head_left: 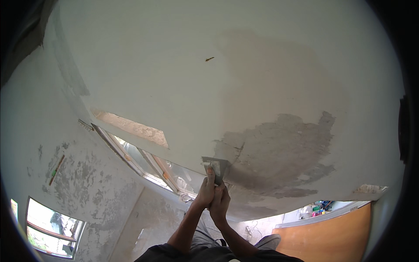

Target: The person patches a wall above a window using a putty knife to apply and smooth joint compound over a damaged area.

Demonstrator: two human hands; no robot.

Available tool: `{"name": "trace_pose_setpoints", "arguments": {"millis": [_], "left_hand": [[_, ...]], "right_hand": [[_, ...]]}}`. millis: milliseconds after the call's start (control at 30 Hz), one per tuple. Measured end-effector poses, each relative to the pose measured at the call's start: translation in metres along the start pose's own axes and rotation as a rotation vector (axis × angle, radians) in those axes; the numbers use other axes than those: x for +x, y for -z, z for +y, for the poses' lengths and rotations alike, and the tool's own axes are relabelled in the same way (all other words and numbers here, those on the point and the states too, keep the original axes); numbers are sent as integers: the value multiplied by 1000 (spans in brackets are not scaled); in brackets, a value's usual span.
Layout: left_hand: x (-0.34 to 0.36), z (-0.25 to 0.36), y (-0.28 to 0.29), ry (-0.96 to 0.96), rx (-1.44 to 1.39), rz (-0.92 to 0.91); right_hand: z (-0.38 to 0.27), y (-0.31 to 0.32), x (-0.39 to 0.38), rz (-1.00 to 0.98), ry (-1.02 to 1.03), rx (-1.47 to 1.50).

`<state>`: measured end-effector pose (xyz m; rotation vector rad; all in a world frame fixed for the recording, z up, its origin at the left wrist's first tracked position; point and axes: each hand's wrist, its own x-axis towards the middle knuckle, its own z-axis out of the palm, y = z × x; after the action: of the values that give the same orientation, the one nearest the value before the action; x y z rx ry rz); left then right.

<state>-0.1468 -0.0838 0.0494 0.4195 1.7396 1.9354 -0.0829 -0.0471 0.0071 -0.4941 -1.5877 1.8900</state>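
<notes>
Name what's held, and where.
A flat grey wide-edged scraper: left hand grips its lower part, thumb on its face; right hand close below, grip unclear.

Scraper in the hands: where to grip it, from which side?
Probably the narrow lower end of the scraper, coming from below: its broad edge is uppermost, and it tapers down toward the left hand and right hand. Anything they cover is hidden.

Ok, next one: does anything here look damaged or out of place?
Yes. A rough, bare strip beside the slanting window frame interrupts the smooth pale finish. Right of the putty knife, a ragged grey patch also contrasts with it. The small dark object higher up looks odd too, but can't be identified.
</notes>
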Motion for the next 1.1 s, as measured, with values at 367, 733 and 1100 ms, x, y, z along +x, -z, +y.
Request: {"name": "trace_pose_setpoints", "arguments": {"millis": [367,733,1100], "left_hand": [[1,-6,-4,42,-4,48],[4,11,-4,-12,-41,23],[-3,16,-12,50,-116,32]], "right_hand": [[1,10,1,-46,-118,11],[-17,-1,6,5,13,-8],[-18,14,7,-61,-84,-124]]}}
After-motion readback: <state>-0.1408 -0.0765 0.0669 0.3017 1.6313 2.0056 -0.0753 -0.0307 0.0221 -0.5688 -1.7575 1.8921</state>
